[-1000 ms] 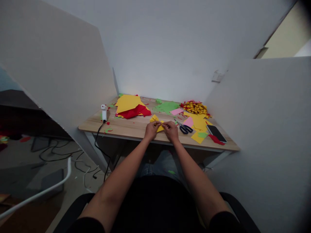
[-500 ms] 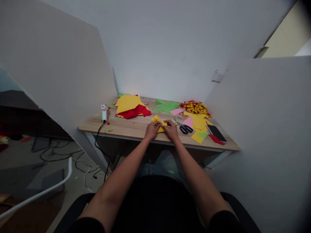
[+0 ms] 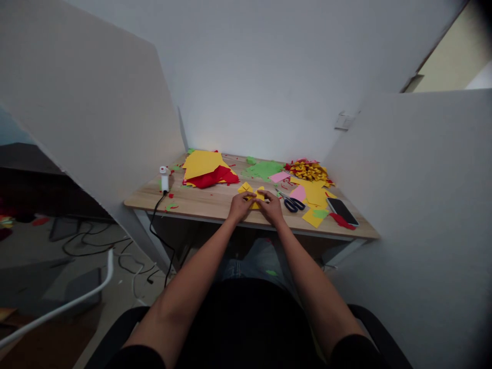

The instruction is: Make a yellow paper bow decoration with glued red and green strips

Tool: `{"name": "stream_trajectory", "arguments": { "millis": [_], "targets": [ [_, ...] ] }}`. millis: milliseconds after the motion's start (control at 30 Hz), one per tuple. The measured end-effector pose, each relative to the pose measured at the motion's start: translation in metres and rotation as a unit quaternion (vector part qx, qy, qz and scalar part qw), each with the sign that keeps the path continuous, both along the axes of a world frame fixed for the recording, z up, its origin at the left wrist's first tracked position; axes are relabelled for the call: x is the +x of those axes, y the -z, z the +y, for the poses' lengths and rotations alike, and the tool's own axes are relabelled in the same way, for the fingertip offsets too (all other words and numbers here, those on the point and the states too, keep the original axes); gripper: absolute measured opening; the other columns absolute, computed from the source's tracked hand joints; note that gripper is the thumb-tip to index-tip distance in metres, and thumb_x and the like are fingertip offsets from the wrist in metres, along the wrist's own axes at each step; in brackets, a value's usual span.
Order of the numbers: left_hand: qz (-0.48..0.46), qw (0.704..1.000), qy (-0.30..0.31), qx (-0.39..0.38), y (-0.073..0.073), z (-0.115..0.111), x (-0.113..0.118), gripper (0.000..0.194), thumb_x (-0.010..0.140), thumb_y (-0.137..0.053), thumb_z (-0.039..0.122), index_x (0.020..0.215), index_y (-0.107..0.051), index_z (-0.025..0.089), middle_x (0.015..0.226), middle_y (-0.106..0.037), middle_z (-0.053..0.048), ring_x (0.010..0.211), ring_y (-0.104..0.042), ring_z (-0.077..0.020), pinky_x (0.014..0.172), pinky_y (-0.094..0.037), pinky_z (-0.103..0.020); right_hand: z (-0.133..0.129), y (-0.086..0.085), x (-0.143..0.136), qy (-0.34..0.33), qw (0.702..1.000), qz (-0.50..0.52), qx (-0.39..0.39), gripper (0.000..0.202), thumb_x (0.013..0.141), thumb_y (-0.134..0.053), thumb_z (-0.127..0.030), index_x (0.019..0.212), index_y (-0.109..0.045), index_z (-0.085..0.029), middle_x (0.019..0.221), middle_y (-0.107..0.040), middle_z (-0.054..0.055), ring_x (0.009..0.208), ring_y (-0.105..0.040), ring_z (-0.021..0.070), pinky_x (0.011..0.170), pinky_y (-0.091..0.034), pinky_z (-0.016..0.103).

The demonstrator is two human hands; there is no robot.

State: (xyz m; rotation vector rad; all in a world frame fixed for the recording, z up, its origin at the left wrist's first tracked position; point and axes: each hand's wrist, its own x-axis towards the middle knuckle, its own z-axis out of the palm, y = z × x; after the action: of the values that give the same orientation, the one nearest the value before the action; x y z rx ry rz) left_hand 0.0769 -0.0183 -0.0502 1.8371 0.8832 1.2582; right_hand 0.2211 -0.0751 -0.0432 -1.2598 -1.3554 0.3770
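Near the table's front edge, a small folded yellow paper (image 3: 245,187) is pinched between my two hands, its creased part showing above the fingers. My left hand (image 3: 240,206) is closed on its left side. My right hand (image 3: 271,207) grips the right side, where a yellow flap stands up by the fingers. The fingertips of both hands meet over the paper and hide its middle. Dark-handled scissors (image 3: 294,204) lie just right of my right hand, beside pink paper (image 3: 298,193).
On the wooden table (image 3: 192,201) are a glue gun (image 3: 164,180) with a black cord, yellow sheets (image 3: 203,163) over red paper (image 3: 211,177), green paper (image 3: 265,169), a heap of yellow and red pieces (image 3: 309,170), and a phone (image 3: 343,211) at the right.
The yellow paper has shifted slightly left at its creased part, and its right flap now stands higher by my right fingers. Both hands have barely moved.
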Motion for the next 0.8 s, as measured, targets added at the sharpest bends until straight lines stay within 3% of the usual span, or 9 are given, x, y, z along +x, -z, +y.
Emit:
{"name": "stream_trajectory", "arguments": {
  "millis": [367,800],
  "targets": [
    [-0.031,0.999,0.0,-0.016,0.002,0.002,0.0,0.029,0.079,-0.07,0.015,0.107,-0.075,0.016,0.114,-0.076,-0.01,0.102,-0.07,-0.0212,0.09,-0.054,-0.031,0.005,0.005,0.004,0.003,1.0,-0.002,-0.008,0.037,0.074,-0.065,-0.039,0.102,-0.076,-0.016,0.096,-0.077,0.008,0.063,-0.055,0.0155,0.061,-0.048,0.03],
    [-0.044,0.998,0.02,-0.046,0.007,0.011,0.0,0.026,0.078,-0.075,0.027,0.101,-0.077,0.015,0.103,-0.078,-0.009,0.094,-0.071,-0.0211,0.087,-0.056,-0.032,0.005,0.007,0.004,0.011,1.0,-0.017,0.015,0.032,0.078,-0.067,-0.046,0.093,-0.077,-0.019,0.098,-0.077,0.01,0.077,-0.064,0.0201,0.073,-0.052,0.033]
  ]
}}
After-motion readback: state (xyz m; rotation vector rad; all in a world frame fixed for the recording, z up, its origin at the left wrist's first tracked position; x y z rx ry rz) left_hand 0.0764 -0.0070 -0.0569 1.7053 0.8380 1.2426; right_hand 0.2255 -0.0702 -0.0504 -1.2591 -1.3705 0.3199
